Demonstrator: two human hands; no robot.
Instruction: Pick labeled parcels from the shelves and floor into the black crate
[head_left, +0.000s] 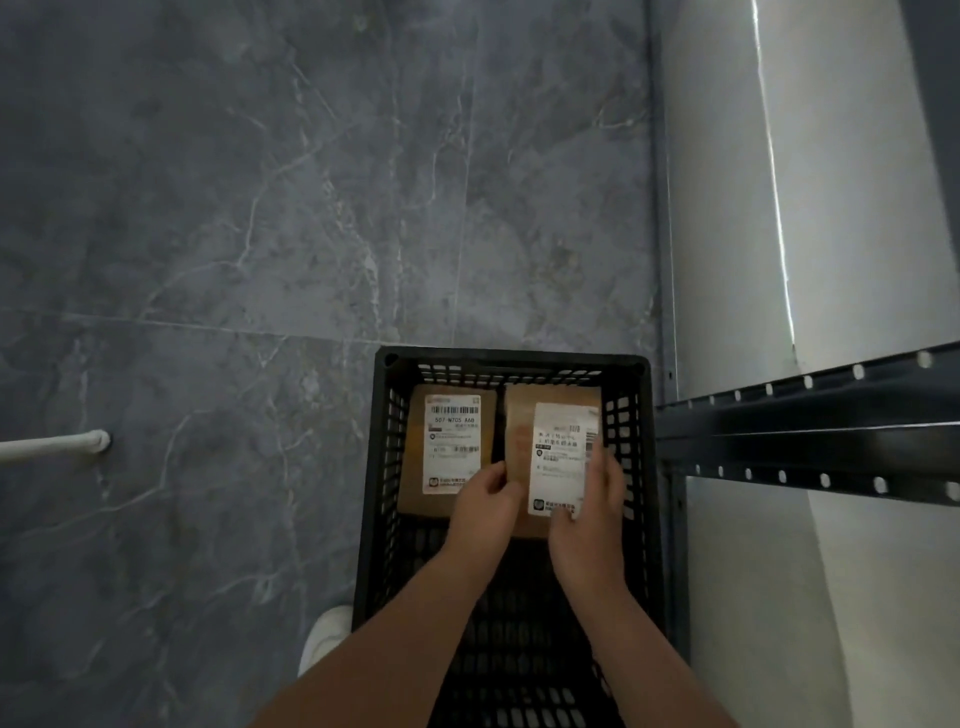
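I hold a brown cardboard parcel (524, 441) inside the black crate (382, 467), at its far right corner. My left hand (480, 501) grips the parcel's near left edge, fingers curled onto it, and my right hand (592, 512) closes on its right side, thumb lying over the white shipping label (561, 457). That label covers much of the parcel's top and carries barcodes, printed characters and a dark logo at its near end; the print is too blurred to read. Just beside it on the left lies a second brown parcel (415, 467), flat on the crate's bottom, its white label (453, 447) showing a barcode and the line "507-N705 A68". The crate has slotted walls and a perforated bottom, and stands on the grey marble floor (234, 234), beside a dark metal shelf rail (805, 415) with punched holes. A white shoe (324, 639) shows at the crate's near left.
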